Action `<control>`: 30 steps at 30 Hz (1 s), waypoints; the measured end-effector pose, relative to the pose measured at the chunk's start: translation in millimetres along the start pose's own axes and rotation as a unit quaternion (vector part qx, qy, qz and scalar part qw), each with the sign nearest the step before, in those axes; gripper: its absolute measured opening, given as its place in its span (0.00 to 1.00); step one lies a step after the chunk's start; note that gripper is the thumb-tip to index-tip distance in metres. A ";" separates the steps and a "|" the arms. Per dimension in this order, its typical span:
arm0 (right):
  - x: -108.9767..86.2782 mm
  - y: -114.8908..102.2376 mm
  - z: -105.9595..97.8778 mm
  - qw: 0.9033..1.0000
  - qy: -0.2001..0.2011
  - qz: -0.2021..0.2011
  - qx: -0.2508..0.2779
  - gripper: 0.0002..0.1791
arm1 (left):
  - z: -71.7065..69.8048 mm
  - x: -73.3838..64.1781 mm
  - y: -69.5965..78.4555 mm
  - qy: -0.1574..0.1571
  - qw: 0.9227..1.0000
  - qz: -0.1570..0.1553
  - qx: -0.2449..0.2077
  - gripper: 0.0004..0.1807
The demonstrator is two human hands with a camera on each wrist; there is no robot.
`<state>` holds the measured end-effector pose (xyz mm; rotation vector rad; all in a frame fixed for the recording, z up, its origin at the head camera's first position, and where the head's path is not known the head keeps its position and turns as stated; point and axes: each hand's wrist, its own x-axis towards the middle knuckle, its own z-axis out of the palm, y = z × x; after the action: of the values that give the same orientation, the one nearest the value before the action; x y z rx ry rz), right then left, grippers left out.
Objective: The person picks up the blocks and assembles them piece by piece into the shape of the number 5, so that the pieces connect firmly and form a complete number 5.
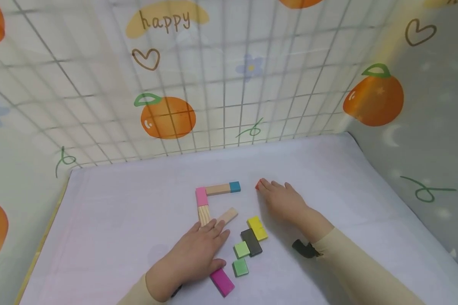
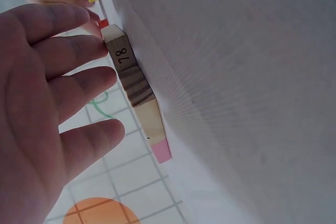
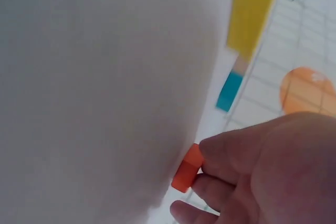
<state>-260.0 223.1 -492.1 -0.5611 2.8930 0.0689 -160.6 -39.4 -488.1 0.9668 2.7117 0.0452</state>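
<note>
My left hand (image 1: 198, 254) lies flat with extended fingers, its fingertips at the near end of a striped wooden block (image 1: 204, 214) and beside a plain wooden block (image 1: 228, 215). In the left wrist view, those fingertips sit along a row of wooden blocks (image 2: 136, 87), one marked 78. Farther right, my right hand (image 1: 284, 202) pinches a small orange-red block (image 3: 187, 169) at its fingertips, down on the table. Left of it, a pink block (image 1: 201, 196), a light wooden block (image 1: 218, 189) and a blue block (image 1: 234, 187) join the striped one in an angled line.
Between the hands lie a yellow block (image 1: 257, 228), a dark grey block (image 1: 251, 242) and two green blocks (image 1: 241, 267). A magenta block (image 1: 222, 282) is beside the left thumb. The white tabletop (image 1: 137, 212) meets a patterned curtain (image 1: 221, 84) at the back.
</note>
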 end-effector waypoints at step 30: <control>-12.5 -42.8 -2.8 0.994 0.075 -0.037 0.065 0.28 | -4.8 -4.0 -0.3 0.016 1.000 0.014 -0.016 0.38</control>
<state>-233.1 187.8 -487.2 -0.6762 2.9886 -0.1774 -159.1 -41.8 -482.6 1.0024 2.7179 0.1085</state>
